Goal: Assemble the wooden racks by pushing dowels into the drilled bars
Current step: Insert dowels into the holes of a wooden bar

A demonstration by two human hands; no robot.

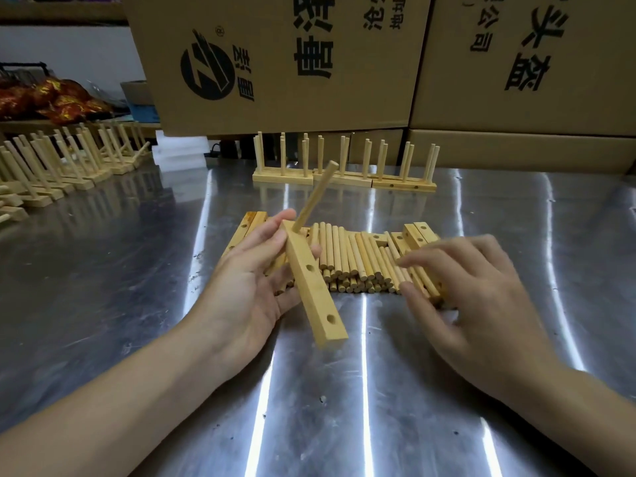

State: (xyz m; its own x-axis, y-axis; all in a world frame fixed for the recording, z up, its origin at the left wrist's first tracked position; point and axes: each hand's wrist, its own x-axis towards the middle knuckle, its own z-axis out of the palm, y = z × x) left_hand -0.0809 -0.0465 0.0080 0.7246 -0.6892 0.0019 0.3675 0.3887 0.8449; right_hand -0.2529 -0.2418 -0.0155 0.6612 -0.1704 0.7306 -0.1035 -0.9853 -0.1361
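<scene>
Left hand (247, 270) grips the drilled bar (311, 280), long axis running lower right, two holes (310, 268) empty; right hand (471, 290) rests on the dowel pile (351, 259) just right, grasp unclear.

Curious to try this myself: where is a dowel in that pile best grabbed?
Pinch its near end, coming from above at the front: the dowels lie packed side by side, so only those ends are free.

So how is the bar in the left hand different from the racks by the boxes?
The bar in the left hand has one dowel and two empty holes; the racks by the boxes carry many dowels. The bar is tilted in the air; the racks stand on the table. Both are pale wood.
</scene>
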